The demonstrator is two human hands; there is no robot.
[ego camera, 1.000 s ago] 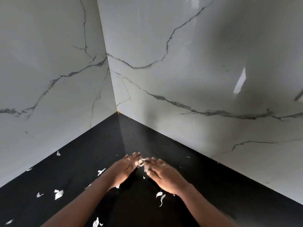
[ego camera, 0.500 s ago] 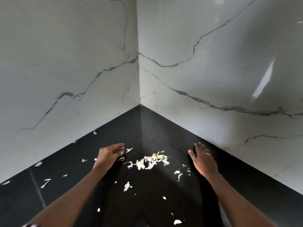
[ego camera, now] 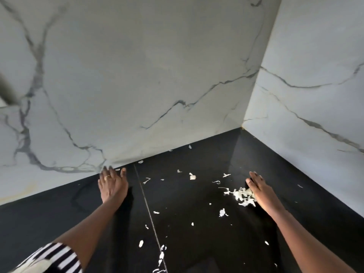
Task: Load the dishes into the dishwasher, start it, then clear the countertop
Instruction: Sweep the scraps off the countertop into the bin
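Observation:
A glossy black countertop [ego camera: 197, 217] runs into a corner of white marble walls. Several pale peel scraps lie scattered over it, with a small heap of scraps [ego camera: 241, 196] gathered at the right. My right hand [ego camera: 260, 191] lies flat with straight fingers, its inner edge against that heap. My left hand [ego camera: 112, 184] is flat on the counter near the left wall, fingers spread, a ring on one finger, holding nothing. More scraps [ego camera: 192, 176] lie between the hands and along the seam [ego camera: 161, 255] at the front.
White marble walls [ego camera: 157, 85] with grey veins close the counter at the back and right, meeting at the corner [ego camera: 241, 127]. A thin seam line crosses the counter from back to front. A striped sleeve [ego camera: 57, 259] shows at the lower left.
The view has swung left, so the corner now sits far right. My left hand has reached out to the left wall and flattened. My right hand has come up against the scrap heap.

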